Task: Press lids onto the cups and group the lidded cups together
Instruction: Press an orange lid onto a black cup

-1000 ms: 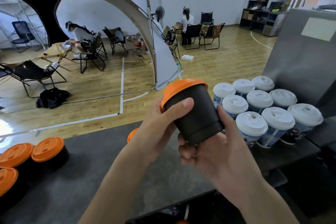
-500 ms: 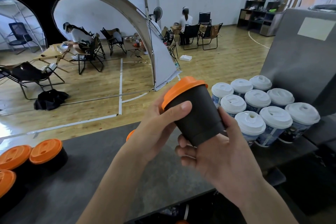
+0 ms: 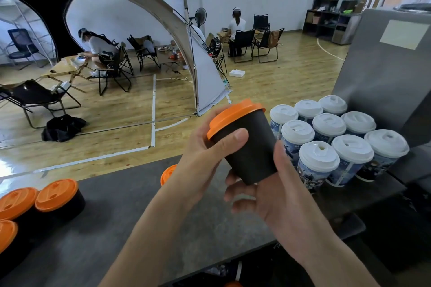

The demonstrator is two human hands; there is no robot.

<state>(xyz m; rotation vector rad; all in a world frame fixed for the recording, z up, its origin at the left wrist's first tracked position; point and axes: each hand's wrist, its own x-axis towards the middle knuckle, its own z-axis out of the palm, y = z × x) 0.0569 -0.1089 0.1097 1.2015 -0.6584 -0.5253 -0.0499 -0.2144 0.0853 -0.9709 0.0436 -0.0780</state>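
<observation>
- At frame centre, my left hand curls round the tilted black cup under its orange lid, likely seating it.
- My right hand cradles the base, fingers curled, steadying.
- Orange-lidded group waits lower left.

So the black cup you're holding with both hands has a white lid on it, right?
Not quite. The head view shows the black cup held by the left hand and the right hand, but its lid is orange, not white. The white lids are on the printed cups grouped to the right.
</observation>
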